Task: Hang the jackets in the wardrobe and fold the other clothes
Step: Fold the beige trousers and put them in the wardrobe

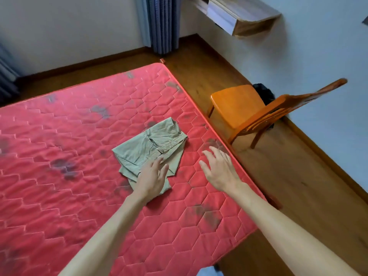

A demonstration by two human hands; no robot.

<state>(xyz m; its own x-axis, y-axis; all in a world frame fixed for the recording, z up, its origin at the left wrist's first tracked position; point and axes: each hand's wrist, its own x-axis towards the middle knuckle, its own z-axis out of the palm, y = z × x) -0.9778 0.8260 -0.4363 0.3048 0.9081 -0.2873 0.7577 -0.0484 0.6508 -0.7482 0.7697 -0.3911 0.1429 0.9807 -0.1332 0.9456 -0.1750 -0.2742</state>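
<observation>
Both of your hands were open, and neither gripped anything. Your left hand (152, 176) lay flat, fingers straight, on the near part of the folded khaki garment (147, 144), pressing it onto the red mattress (69, 136). Your right hand (218, 168) hovered with fingers spread just beside the bundle, above bare mattress and close to its right edge.

The garment looked nearly folded, with a waistband and pocket showing on top and a loose flap sticking out under your left wrist. That flap was the weak spot. Had you lifted your palm quickly or dragged it sideways, the upper layers could have slid and the fold opened. The quilted cover was wrinkled, so a smoothing stroke might have carried the whole bundle along.

The bundle sat near the mattress edge, and a push to the right could have sent it toward the floor by the wooden chair (237, 104). A dark heap (262, 92) lay behind that chair. Whether it was a jacket could not be told.
</observation>
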